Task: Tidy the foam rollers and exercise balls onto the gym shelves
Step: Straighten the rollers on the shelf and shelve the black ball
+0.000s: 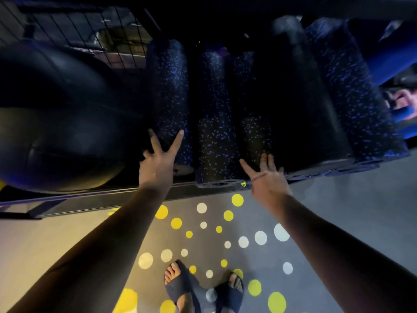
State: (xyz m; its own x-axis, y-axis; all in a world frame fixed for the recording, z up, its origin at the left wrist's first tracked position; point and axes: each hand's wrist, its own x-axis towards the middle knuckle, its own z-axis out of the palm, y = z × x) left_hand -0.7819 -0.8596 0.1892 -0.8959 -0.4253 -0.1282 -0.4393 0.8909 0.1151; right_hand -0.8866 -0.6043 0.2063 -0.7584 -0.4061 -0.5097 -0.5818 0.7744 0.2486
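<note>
Head camera shows your left hand [158, 161], fingers spread, at the near end of the leftmost speckled foam roller [168, 86] on the shelf [90, 197]. Your right hand [268, 177] is splayed open by the black foam roller [302, 105]. A black exercise ball [56, 114] sits left of the rollers.

Visible are at least four blue-speckled foam rollers [168, 91] [215, 145] [255, 136] [354, 93], one plain black roller [304, 102] and one exercise ball [58, 127].

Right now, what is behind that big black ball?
A wire grid stands behind the black ball; beyond it only dim shapes. The ball hides whatever lies lower down.
</note>
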